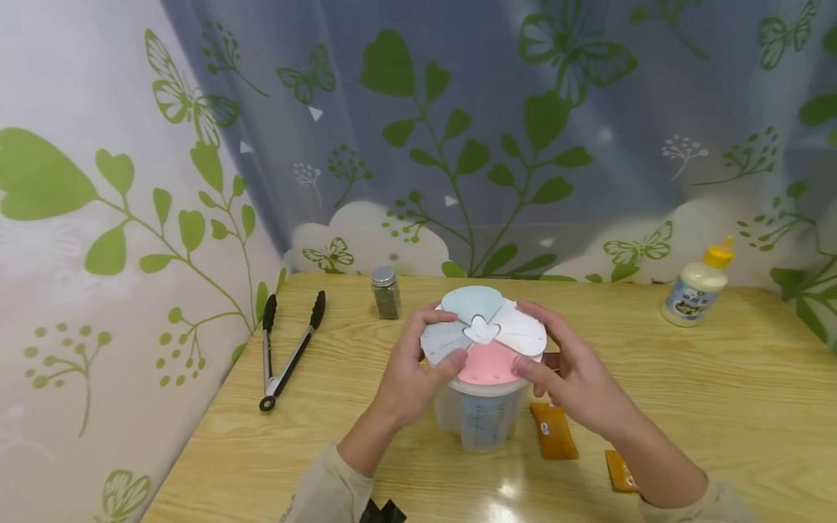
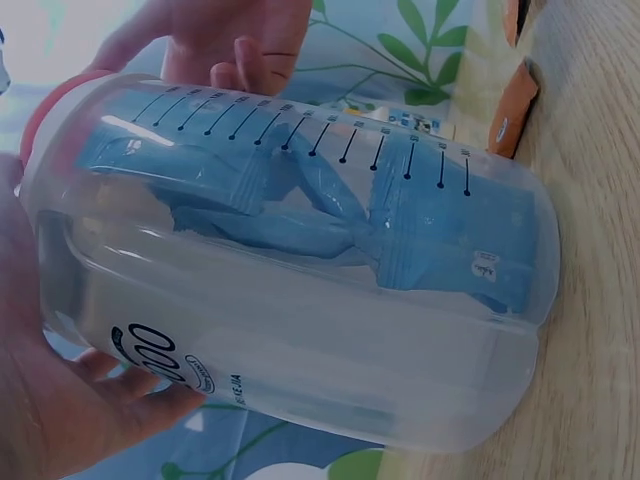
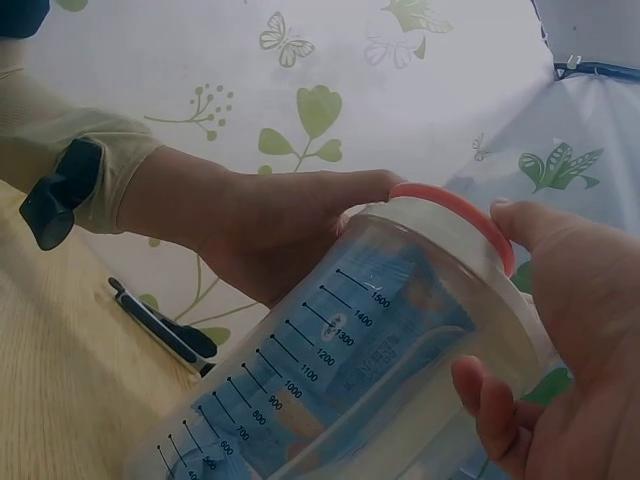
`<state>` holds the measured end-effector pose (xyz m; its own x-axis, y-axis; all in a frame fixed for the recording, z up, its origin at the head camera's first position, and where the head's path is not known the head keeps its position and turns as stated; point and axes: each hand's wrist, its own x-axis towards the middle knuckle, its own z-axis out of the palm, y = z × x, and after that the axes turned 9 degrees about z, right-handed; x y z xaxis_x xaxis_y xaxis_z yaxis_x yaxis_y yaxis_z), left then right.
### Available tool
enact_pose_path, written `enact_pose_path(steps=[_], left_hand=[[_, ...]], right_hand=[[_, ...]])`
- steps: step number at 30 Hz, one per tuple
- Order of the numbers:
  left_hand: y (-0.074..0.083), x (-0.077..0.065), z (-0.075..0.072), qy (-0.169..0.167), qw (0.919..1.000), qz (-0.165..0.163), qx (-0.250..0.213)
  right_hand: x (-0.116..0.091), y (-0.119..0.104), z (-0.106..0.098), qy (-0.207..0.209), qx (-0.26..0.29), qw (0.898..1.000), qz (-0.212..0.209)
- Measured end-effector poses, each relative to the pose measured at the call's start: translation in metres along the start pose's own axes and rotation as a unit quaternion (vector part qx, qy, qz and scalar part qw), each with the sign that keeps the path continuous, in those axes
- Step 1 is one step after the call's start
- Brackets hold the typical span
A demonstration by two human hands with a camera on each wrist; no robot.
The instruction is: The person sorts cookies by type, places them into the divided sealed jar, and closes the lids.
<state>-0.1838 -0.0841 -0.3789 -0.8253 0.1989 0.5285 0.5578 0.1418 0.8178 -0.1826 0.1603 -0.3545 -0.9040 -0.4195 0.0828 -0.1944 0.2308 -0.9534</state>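
Observation:
A translucent, divided storage canister [image 1: 451, 412] with measuring marks stands upright on the table. On its top sits a round lid [image 1: 485, 365] with pink, pale blue, grey and white flaps. My left hand [image 1: 416, 367] grips the lid's left side, thumb on top near the pink flap. From the right, my right hand [image 1: 578, 378] holds the opposite rim, its thumb also by the pink flap. Blue packets [image 2: 450, 240] fill one compartment, as the left wrist view shows. The lid looks seated on the canister; whether it is loose I cannot tell.
Black-tipped tongs [image 1: 288, 363] lie spread at the left. A small spice jar [image 1: 386, 293] stands behind the canister, a yellow-capped bottle [image 1: 697, 285] at the back right. Orange packets [image 1: 554, 431] lie beside the canister and near my right forearm. A patterned curtain [image 1: 484, 145] hangs behind.

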Motion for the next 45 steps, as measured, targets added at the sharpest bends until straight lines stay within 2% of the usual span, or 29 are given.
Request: enact_pose_path(steps=[6,11,22,26,31,36,41,43,45], left_hand=[[0.001,-0.001,-0.003,-0.022,0.9997,-0.009,-0.001],[0.000,-0.002,-0.005,-0.028,0.9995,-0.016,-0.005],[0.003,0.000,-0.010,-0.038,0.9989,0.000,-0.028],[0.003,-0.002,-0.009,-0.036,0.9986,-0.002,-0.037],[0.002,-0.003,-0.009,-0.036,0.9986,0.012,-0.036],[0.000,-0.002,-0.010,-0.054,0.9978,0.024,-0.030],[0.002,0.000,-0.013,-0.084,0.9954,0.008,-0.045],[0.004,0.001,-0.015,-0.083,0.9950,-0.004,-0.056],[0.007,0.003,-0.016,-0.060,0.9964,-0.013,-0.058]], right_hand=[[0.001,0.004,0.000,-0.026,0.014,1.000,0.001],[0.003,0.006,0.001,-0.027,0.030,0.999,0.004],[0.004,0.006,0.002,-0.051,0.075,0.996,-0.013],[0.002,0.007,0.003,-0.050,0.080,0.995,-0.016],[0.000,0.007,0.005,-0.046,0.088,0.995,-0.019],[0.000,0.005,0.004,-0.039,0.078,0.996,0.001],[0.003,0.005,-0.004,-0.036,0.046,0.998,0.017],[0.005,0.006,-0.010,-0.027,0.030,0.999,0.013],[0.005,0.008,-0.016,-0.014,0.017,1.000,0.003]])
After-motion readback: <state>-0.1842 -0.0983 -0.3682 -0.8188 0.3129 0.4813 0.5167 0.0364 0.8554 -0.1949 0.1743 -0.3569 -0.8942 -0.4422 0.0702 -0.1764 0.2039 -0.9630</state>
